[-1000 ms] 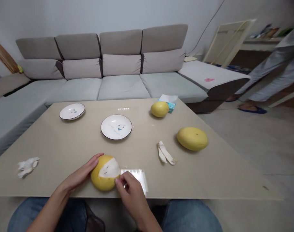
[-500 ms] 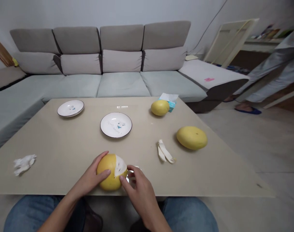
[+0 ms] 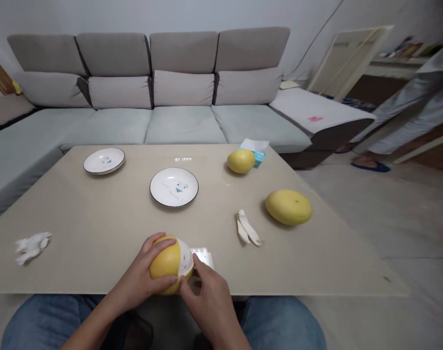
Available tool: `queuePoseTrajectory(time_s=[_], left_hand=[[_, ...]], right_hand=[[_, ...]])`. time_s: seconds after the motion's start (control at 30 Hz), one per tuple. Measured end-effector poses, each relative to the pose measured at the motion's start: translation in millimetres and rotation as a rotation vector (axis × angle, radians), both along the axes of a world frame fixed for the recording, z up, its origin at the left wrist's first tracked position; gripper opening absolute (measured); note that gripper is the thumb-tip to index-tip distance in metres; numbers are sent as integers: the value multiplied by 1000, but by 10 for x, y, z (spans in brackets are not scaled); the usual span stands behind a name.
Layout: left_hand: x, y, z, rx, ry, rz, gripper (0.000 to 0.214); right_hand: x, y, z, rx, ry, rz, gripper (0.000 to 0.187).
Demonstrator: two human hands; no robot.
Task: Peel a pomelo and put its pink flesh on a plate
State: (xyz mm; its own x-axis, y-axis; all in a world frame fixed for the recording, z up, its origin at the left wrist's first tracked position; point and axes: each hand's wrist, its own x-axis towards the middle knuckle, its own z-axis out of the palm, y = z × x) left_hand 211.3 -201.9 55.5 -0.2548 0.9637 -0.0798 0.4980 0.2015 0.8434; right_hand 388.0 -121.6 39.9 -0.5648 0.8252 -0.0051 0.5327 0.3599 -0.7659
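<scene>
A yellow pomelo (image 3: pixel 166 262) is at the table's near edge, a patch of its rind gone and the white pith (image 3: pixel 185 260) bare on its right side. My left hand (image 3: pixel 146 272) wraps round it from the left, fingers over the top and thumb across the front. At the right edge of the bare patch, my right hand (image 3: pixel 208 287) pinches the peel (image 3: pixel 187 275) between thumb and fingers. Some of those fingertips are hidden behind the fruit. Strips of pulled-off peel (image 3: pixel 248 228) lie on the table to the right.
Two white plates (image 3: pixel 174 187) (image 3: pixel 104 161) stand farther back. Two whole pomelos (image 3: pixel 289 207) (image 3: pixel 240 161) rest on the right, the far one before a tissue box (image 3: pixel 259 158). A crumpled tissue (image 3: pixel 33 247) lies at left. Beyond the table (image 3: pixel 108 218) are a sofa (image 3: pixel 185 125) and a person's legs (image 3: pixel 407 116).
The pomelo has tilted and shifted slightly right, toward my lap. My left fingers have come farther over its top, and my right fingers have closed on the peel's edge.
</scene>
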Motion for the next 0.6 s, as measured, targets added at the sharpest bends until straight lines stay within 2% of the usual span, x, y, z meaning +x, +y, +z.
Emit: queuePoseTrajectory(time_s=[0.27, 0.47, 0.6], left_hand=[[12, 15, -60, 39, 38, -3, 58], [-10, 26, -31, 35, 35, -3, 56], [-55, 37, -19, 30, 23, -35, 56]], right_hand=[[-81, -3, 88, 53, -86, -25, 34], [-18, 25, 91, -15, -20, 30, 44], [37, 84, 168, -47, -35, 84, 40]])
